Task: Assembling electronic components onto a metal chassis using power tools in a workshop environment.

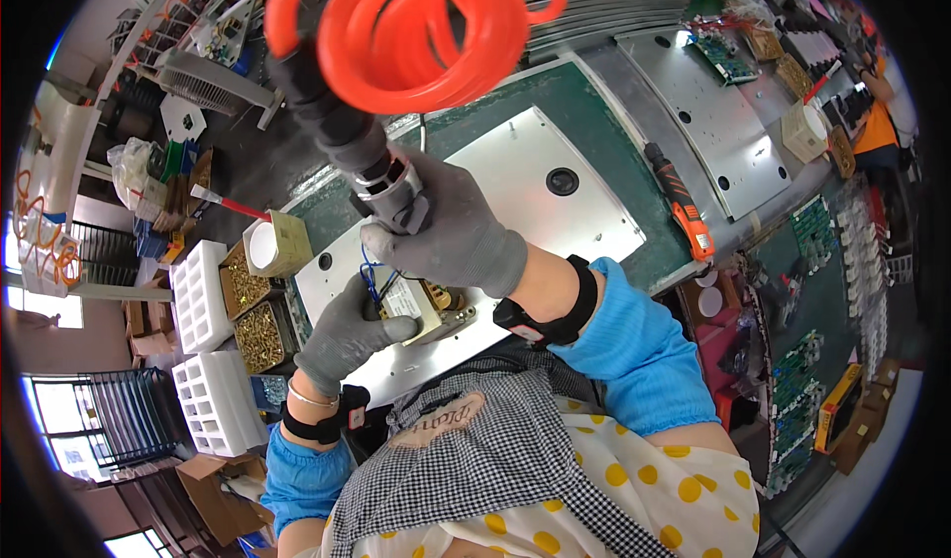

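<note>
My right hand (451,226), in a grey glove, is wrapped round a black power screwdriver (349,132). An orange-red coiled hose (416,38) joins its upper end. The tool's tip is hidden behind the glove. Below it, my left hand (352,332), gloved too, grips a small boxy electrical part (406,303) with a white label, its thumb along the near edge. Blue and black wires (370,273) rise from the part's far side. Under both hands lies a flat silver metal panel (515,167) with round black-rimmed holes; the part sits over its near area.
The panel rests on a green mat (599,127). An orange-and-black cordless tool (682,206) lies at the right. Trays of brass-coloured fasteners (263,338), a square tub (282,245) and white foam blocks (202,296) stand left. Another metal plate (708,122) lies far right.
</note>
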A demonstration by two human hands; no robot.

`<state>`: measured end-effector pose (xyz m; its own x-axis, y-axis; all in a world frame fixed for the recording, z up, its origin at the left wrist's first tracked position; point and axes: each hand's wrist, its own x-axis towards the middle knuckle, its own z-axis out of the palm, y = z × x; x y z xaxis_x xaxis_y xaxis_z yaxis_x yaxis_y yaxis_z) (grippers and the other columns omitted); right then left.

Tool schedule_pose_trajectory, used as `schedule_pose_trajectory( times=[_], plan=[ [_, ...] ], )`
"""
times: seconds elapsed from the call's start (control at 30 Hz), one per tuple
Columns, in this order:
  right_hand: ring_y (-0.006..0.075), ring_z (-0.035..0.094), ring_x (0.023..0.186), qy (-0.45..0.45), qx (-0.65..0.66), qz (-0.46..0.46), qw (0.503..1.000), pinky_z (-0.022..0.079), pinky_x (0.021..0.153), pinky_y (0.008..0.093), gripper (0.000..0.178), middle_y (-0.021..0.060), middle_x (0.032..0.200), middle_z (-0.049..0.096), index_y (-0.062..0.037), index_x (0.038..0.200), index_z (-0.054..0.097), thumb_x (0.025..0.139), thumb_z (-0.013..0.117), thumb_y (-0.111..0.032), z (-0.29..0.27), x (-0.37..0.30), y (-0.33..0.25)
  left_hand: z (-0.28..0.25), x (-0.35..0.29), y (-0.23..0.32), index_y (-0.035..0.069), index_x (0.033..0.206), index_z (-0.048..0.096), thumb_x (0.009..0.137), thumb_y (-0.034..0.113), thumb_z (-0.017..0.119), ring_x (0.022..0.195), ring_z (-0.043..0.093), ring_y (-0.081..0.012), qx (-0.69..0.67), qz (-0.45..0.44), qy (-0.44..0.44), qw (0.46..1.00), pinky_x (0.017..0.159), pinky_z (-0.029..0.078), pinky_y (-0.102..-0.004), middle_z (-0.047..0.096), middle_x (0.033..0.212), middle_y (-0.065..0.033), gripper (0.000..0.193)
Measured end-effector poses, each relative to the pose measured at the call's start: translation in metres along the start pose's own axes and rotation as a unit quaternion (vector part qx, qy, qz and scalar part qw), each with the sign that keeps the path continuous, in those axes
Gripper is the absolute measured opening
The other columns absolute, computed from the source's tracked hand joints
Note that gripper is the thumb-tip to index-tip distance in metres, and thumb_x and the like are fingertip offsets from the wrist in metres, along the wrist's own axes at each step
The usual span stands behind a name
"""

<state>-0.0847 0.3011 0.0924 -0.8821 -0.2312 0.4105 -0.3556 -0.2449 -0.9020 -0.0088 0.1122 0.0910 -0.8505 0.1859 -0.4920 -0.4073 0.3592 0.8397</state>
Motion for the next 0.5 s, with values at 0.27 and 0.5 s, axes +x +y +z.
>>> schedule_pose_trajectory(
  times=[0.27, 0.5],
  plan=[
    [0.024, 0.065, 0.083, -0.059, -0.109, -0.072, 0.99, 0.053, 0.077, 0.0352, 0.055, 0.0112, 0.093, 0.063, -0.0038, 0.122, 0.054, 0.071, 0.073, -0.013, 0.014, 0.007, 0.002, -0.003, -0.002, -0.003, -0.007, 0.135, 0.039, 0.064, 0.038, 0.089, 0.111, 0.057, -0.0199, -0.022, 0.018, -0.016, 0.999, 0.096, 0.045, -0.0308, 0.059, 0.121, -0.0136, 0.097],
    [0.0214, 0.064, 0.079, -0.064, -0.07, 0.005, 0.996, 0.052, 0.073, 0.0334, 0.055, 0.0123, 0.09, 0.064, -0.001, 0.122, 0.054, 0.071, 0.071, -0.016, 0.015, 0.013, -0.005, -0.005, 0.005, -0.008, -0.007, 0.135, 0.039, 0.067, 0.038, 0.085, 0.105, 0.057, -0.0177, 0.074, 0.002, -0.028, 0.997, 0.09, 0.047, -0.0295, 0.059, 0.116, -0.0127, 0.094]
  ],
)
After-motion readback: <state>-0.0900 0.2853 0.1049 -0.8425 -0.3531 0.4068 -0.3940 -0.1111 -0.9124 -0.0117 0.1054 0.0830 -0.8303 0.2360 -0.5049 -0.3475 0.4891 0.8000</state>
